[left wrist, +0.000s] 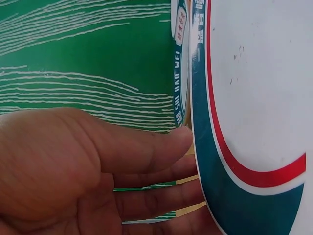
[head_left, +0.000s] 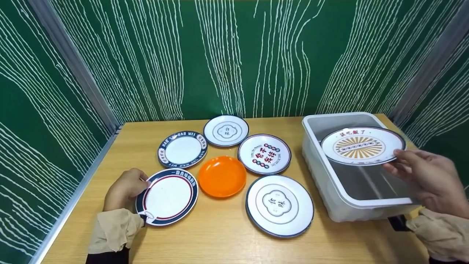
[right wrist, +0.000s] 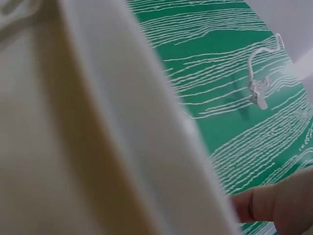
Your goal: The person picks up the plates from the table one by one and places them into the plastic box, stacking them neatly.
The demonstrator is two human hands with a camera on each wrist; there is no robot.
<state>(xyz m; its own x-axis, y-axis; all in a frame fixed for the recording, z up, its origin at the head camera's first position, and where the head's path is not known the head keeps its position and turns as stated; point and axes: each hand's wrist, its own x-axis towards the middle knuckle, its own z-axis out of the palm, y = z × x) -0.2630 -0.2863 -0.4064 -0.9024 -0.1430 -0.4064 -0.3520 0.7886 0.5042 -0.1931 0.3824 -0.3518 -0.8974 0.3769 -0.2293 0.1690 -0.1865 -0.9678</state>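
Observation:
My right hand [head_left: 434, 176] pinches the right rim of a white oval-looking plate [head_left: 331, 146] with a yellow sunburst and red characters, above a white plastic bin [head_left: 318, 146]. In the right wrist view, a blurred pale plate [right wrist: 29, 122] fills the left side. On the left, my left hand [head_left: 126, 185] is at the left rim of a white plate [head_left: 168, 196] with a dark blue rim and red ring. The left wrist view shows the thumb [left wrist: 146, 149] beside that rim, fingers extended toward its edge; their tips are hidden.
Several other plates lie on the wooden table [head_left: 216, 238]: an orange plate [head_left: 222, 176], a blue-lettered plate [head_left: 182, 149], a red-character plate [head_left: 264, 154] and two grey-ringed plates, one near [head_left: 280, 216], one far [head_left: 226, 121]. Green panels [head_left: 205, 73] enclose the back and sides.

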